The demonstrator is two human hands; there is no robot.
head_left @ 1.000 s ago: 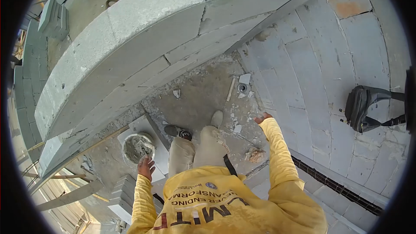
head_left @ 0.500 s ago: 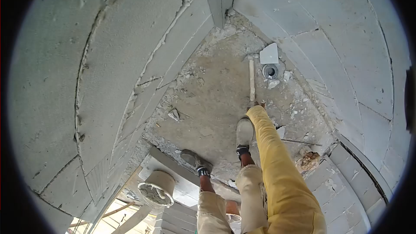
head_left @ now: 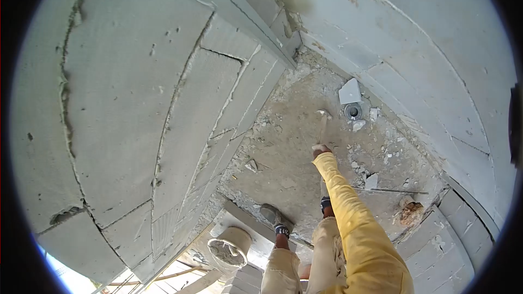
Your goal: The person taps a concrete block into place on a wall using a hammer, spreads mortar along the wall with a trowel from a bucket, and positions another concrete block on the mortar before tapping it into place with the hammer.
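My right hand [head_left: 320, 150], at the end of a yellow sleeve, is wrapped round the handle of a hammer [head_left: 323, 126]. The hammer points away from me over the dusty floor [head_left: 283, 152], its head towards the far corner. Whether the head touches the floor I cannot tell. To its right are a round pipe opening [head_left: 353, 111] in the floor and a pale angular slab piece [head_left: 350, 92]. I cannot make out my left hand; a small patch of skin shows low between my legs, but its kind is unclear.
Grey block walls [head_left: 131, 87] rise on both sides and meet at the far corner. A bucket [head_left: 231, 247] with grey residue stands at lower left, near my shoe [head_left: 275, 216]. Rubble [head_left: 371, 181] and a thin rod [head_left: 397, 190] lie at right.
My right hand has lifted and drawn the hammer nearer to me, and more of the hand shows. The view has shifted, so the floor and bucket appear lower and further right.
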